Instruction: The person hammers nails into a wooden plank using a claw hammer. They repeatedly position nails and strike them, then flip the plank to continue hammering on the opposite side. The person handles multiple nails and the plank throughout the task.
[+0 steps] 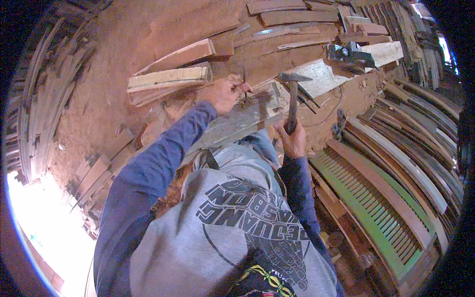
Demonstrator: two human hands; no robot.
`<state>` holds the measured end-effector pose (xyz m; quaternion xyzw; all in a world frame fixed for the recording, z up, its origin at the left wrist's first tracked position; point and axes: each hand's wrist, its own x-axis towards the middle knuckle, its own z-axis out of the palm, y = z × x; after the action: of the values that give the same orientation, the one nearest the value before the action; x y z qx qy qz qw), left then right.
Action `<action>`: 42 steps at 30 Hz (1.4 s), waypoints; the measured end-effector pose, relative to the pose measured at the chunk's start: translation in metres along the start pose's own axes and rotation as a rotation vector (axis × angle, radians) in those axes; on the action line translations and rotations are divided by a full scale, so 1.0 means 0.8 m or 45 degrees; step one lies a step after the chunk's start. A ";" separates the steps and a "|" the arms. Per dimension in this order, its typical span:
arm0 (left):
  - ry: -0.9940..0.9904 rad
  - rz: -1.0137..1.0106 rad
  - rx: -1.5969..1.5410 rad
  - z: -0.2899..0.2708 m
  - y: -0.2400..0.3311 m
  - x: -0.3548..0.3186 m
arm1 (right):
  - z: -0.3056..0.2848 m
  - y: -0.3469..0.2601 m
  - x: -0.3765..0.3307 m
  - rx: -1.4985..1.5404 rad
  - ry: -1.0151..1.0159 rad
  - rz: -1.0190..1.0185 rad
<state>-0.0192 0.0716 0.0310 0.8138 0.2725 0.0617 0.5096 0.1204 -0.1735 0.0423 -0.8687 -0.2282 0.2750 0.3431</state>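
My right hand (292,140) is wrapped round the wooden handle of a hammer (293,99), whose metal head is raised over the work. My left hand (225,93) pinches a thin, dark, nail-like piece (243,75) that stands roughly upright; its exact kind is too small to make out. Under both hands a worn, greyish timber beam (225,127) lies across in front of me. Two dark rods (309,101), perhaps the handles of one tool, show just right of the hammer handle.
Pale cut planks (170,79) lie beyond my left hand. A dark power tool (351,55) rests on a long pale board (324,79) at the far right. A green slatted wooden panel (366,213) and stacked boards (410,163) fill the right side. More timber leans at left.
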 end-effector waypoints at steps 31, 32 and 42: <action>-0.516 0.448 -0.055 0.037 -0.025 0.044 | -0.036 -0.055 -0.123 -0.040 0.172 -0.380; -0.521 0.462 -0.055 0.038 -0.025 0.046 | -0.036 -0.053 -0.122 -0.175 0.153 -0.376; -0.582 0.431 -0.025 0.038 -0.021 0.043 | -0.047 -0.056 -0.125 -0.408 0.286 -0.633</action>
<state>0.0149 0.0700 -0.0039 0.8357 0.0103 -0.0365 0.5480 0.0608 -0.2204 0.1298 -0.8543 -0.4345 0.0456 0.2816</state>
